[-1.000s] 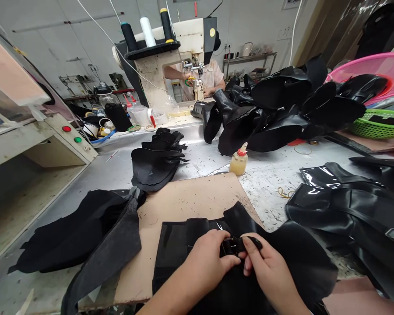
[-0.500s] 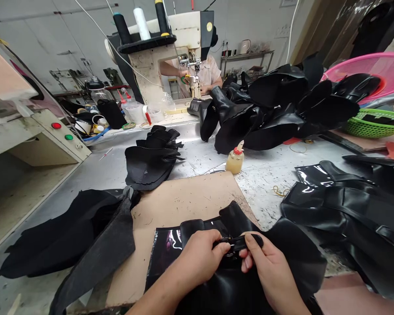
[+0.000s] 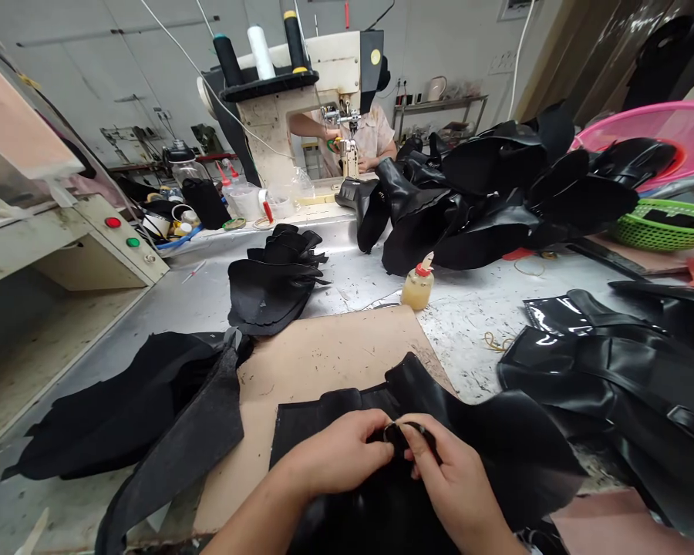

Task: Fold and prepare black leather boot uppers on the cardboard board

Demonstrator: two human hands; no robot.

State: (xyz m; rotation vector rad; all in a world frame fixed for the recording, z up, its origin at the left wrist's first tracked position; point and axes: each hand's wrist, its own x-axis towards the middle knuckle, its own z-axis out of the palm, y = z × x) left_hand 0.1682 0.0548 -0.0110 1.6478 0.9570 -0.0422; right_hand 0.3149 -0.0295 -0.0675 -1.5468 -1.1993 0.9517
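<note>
Glossy black leather piece [image 3: 497, 439]; tan board [image 3: 324, 354]; pink basket [image 3: 671, 127]; green basket [image 3: 665, 227].

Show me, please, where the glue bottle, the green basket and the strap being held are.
Glue bottle [image 3: 418, 287]: head view, on its yellowish body.
Green basket [image 3: 659, 230]: head view, on its front wall.
Strap [image 3: 403, 436]: head view, on the bit between both hands.

The cardboard sheet [image 3: 324, 362] is lying at the near edge of the worktable [image 3: 474, 308], and the leather boot upper [image 3: 497, 447] is resting on its near right part. Both hands are meeting on the upper, the left hand [image 3: 338, 455] just left of the right hand [image 3: 454, 482]. A stack of cut leather pieces [image 3: 274, 277] is sitting behind the cardboard, with the glue bottle [image 3: 418, 284] to its right. Stitched boot shafts [image 3: 486, 193] are piling toward the far right corner. The sewing machine [image 3: 306, 92] is standing at the far edge.
</note>
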